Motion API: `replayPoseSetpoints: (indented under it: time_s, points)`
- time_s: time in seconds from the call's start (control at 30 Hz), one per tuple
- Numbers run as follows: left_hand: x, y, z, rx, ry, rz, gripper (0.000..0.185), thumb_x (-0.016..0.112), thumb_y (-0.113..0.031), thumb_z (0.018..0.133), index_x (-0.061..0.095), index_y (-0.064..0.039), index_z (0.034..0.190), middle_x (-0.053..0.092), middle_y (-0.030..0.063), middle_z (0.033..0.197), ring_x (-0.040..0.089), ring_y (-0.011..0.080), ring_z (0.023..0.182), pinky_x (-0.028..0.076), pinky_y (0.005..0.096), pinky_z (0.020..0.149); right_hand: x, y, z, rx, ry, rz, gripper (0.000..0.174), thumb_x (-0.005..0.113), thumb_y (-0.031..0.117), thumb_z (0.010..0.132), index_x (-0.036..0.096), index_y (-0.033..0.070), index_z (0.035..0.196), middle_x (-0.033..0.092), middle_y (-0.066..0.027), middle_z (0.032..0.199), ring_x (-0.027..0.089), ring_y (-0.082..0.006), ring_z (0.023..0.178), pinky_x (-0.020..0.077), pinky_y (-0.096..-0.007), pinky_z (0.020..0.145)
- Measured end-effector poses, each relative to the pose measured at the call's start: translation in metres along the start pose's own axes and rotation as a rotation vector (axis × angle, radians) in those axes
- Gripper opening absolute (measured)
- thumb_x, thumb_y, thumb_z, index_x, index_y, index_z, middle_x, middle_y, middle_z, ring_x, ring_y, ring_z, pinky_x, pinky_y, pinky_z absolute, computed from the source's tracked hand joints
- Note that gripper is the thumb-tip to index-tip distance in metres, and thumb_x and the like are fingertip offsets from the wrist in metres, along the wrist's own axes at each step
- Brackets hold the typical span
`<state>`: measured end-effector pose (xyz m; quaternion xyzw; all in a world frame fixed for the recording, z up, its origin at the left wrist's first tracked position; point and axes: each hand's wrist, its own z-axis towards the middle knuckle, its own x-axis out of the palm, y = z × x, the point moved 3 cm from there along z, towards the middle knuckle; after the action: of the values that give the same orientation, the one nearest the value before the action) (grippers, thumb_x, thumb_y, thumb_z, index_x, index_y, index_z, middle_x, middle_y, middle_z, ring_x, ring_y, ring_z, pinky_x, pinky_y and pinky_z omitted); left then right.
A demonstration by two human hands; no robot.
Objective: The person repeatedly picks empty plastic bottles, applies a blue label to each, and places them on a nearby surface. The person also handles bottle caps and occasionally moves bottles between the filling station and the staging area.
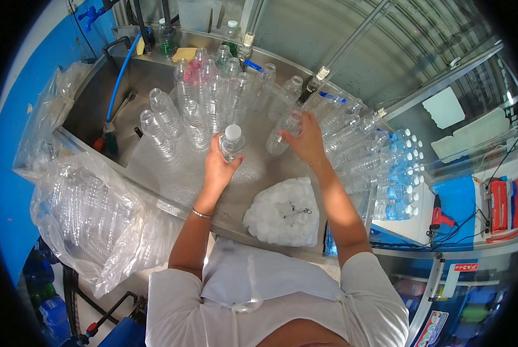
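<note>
My left hand is wrapped around a clear plastic bottle with a white screw cap, above the steel counter. To its right, my right hand grips the upper part of a clear plastic bottle, which leans slightly. No cap shows on that bottle, though my fingers partly cover its neck. Several open clear bottles stand upright beyond my left hand. A clear bag of white caps lies on the counter between my forearms.
A steel sink holding a bottle brush is at left. Below it bulges a plastic bag of empty bottles. Filling nozzles with blue valve handles line the back. Capped, labelled bottles stand right, near a red heat gun.
</note>
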<state>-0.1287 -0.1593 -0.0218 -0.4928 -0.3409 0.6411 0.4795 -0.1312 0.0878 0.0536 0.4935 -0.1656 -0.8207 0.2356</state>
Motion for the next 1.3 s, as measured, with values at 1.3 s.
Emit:
replayPoseSetpoints:
  time_s: [1.3]
  points:
    - [0.007,0.012,-0.002,-0.003,-0.004,0.004,0.083,0.086,-0.013,0.065,0.04,-0.002,0.133,0.062,0.0223,0.116,0.062,0.0385,0.106,0.051,0.0424,0.087,-0.012,-0.012,-0.011,0.187,0.089,0.459,0.059,0.071,0.035,0.089,0.049,0.001,0.132,0.065,-0.0149,0.108,0.066,-0.0203,0.078,0.0546,-0.0304,0.069]
